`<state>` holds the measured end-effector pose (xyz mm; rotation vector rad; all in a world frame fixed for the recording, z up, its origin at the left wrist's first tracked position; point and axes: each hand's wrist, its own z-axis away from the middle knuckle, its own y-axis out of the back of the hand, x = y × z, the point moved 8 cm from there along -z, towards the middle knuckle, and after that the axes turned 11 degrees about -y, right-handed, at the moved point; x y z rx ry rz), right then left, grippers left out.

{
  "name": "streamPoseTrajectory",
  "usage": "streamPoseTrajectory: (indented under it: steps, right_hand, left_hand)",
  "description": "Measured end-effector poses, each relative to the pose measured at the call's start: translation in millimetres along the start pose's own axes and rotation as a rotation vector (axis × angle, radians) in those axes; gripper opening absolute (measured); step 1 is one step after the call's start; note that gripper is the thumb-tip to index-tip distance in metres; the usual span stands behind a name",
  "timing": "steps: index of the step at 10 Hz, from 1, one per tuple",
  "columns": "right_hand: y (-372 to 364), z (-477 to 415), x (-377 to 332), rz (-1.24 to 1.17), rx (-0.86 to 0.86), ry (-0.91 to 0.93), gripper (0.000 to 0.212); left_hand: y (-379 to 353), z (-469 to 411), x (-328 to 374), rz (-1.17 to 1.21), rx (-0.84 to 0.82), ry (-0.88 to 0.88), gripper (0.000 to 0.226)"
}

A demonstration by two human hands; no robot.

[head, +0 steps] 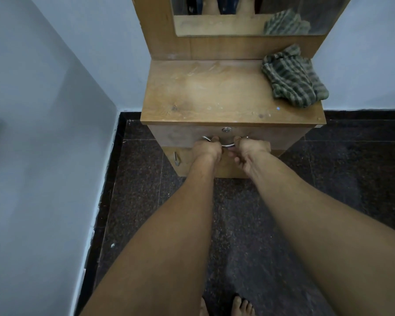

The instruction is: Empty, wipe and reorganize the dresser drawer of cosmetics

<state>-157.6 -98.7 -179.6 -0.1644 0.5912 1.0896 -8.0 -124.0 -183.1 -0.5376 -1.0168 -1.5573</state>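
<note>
A wooden dresser (226, 94) stands against the wall, its top drawer (180, 134) closed, with a round lock (226, 130) above a curved metal handle (228, 145). My left hand (206, 148) grips the left part of the handle. My right hand (252, 149) grips the right part, fingers curled round the bar. A crumpled green striped cloth (293, 77) lies on the dresser top at the back right. The drawer's contents are hidden.
A mirror (237, 12) rises behind the dresser top. A lower drawer with a side handle (177, 158) sits beneath the top one. A blue-white wall (43, 133) stands close on the left. Dark speckled floor tiles (237, 224) lie below; my bare feet (242, 306) show at the bottom.
</note>
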Motion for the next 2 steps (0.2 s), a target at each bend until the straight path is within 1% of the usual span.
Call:
streamPoseTrajectory:
  steps: [1, 2]
  right_hand:
    - [3.7, 9.2, 1.1, 0.048, 0.02, -0.023, 0.027]
    - [22.0, 35.9, 6.1, 0.396, 0.184, 0.1, 0.044]
  left_hand:
    - [9.2, 10.4, 12.3, -0.167, -0.06, -0.063, 0.043]
    - [28.6, 42.4, 20.9, -0.542, 0.021, -0.178, 0.052]
